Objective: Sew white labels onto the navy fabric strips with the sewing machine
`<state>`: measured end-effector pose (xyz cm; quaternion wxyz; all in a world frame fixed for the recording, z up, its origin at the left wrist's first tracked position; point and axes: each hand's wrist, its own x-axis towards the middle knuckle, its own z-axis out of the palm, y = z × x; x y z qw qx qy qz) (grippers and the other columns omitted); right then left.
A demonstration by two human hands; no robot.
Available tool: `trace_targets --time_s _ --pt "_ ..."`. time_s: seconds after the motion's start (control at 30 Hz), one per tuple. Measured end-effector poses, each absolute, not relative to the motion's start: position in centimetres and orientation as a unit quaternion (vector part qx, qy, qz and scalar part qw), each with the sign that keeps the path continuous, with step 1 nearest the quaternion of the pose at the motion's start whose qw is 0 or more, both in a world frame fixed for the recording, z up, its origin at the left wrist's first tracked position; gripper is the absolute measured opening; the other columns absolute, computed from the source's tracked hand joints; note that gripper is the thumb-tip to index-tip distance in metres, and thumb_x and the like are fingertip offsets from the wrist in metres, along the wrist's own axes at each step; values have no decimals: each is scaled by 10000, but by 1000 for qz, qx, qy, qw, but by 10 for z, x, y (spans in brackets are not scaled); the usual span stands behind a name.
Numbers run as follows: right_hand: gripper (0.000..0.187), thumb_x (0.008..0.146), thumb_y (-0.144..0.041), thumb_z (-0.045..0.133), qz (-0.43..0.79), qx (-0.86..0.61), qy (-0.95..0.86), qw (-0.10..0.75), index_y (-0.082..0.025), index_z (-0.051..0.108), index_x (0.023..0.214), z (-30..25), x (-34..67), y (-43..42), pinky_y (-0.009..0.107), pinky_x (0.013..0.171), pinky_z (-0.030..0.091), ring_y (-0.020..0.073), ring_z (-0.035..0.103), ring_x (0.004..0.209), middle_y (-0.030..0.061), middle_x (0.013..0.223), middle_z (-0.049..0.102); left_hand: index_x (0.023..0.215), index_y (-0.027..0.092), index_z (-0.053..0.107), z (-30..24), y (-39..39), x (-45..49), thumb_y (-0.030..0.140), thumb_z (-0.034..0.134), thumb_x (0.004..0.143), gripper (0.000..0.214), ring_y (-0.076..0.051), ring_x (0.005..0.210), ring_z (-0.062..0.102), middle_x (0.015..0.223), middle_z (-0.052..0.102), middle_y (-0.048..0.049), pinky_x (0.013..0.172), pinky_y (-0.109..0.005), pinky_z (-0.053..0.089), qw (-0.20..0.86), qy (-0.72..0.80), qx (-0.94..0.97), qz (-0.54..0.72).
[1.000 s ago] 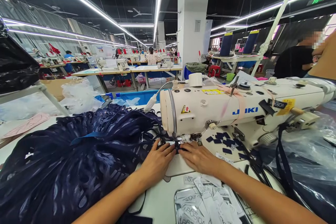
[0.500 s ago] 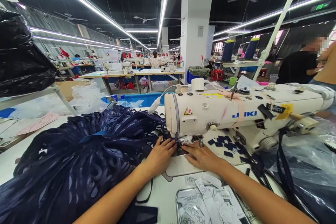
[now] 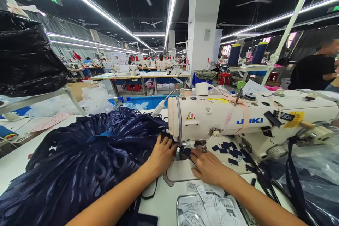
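A cream JUKI sewing machine (image 3: 238,120) stands across the table. My left hand (image 3: 161,155) lies flat with fingers stretched out on the edge of a big heap of dark navy patterned fabric (image 3: 79,162), just left of the needle. My right hand (image 3: 208,166) rests palm down on the machine bed right of the presser foot (image 3: 185,146), its fingertips on a small dark piece of the fabric under the needle. Both hands press the cloth flat and grip nothing.
A metal tray of several white printed labels (image 3: 209,206) sits at the near edge. Small navy patches (image 3: 227,148) lie on the machine bed. Clear plastic bags (image 3: 315,169) are on the right. A person in black (image 3: 312,70) stands far right; black bag (image 3: 26,60) on a rack left.
The view has shifted a little upward and to the left. My left hand slid further away along the fabric toward the needle; my right hand stayed by the presser foot.
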<state>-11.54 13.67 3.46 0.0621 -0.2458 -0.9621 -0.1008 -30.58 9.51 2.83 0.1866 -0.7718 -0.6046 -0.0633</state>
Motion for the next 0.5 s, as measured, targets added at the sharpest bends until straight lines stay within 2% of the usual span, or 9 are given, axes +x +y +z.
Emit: trace_targets --time_s 0.1,0.2,0.4,0.5 --pt "231 695 -56 558 -112 -214 -968 67 -53 622 917 32 -109 138 354 845 438 242 552 899 156 986 580 985 186 620 31 98 -306 233 462 828 227 -284 1025 481 1029 599 -112 952 -540 270 183 -603 -774 -58" --pt "228 684 45 492 -162 -173 -968 81 -57 620 842 26 -107 141 324 774 462 218 553 819 135 872 578 978 192 625 31 98 -306 233 467 826 223 -282 1017 484 1017 604 -108 955 -547 274 184 -603 -774 -65" --pt "256 661 109 439 -150 -152 -974 69 -92 589 714 29 -108 141 280 620 484 188 549 724 97 813 565 961 193 629 31 98 -306 195 480 796 223 -287 1031 479 1041 597 -102 963 -549 275 174 -604 -775 -60" --pt "206 701 76 467 -115 -160 -978 66 -88 588 732 33 -106 141 278 629 497 185 555 741 93 827 565 984 194 619 30 99 -307 210 461 809 236 -284 1049 474 1055 591 -97 982 -553 252 164 -608 -775 -57"
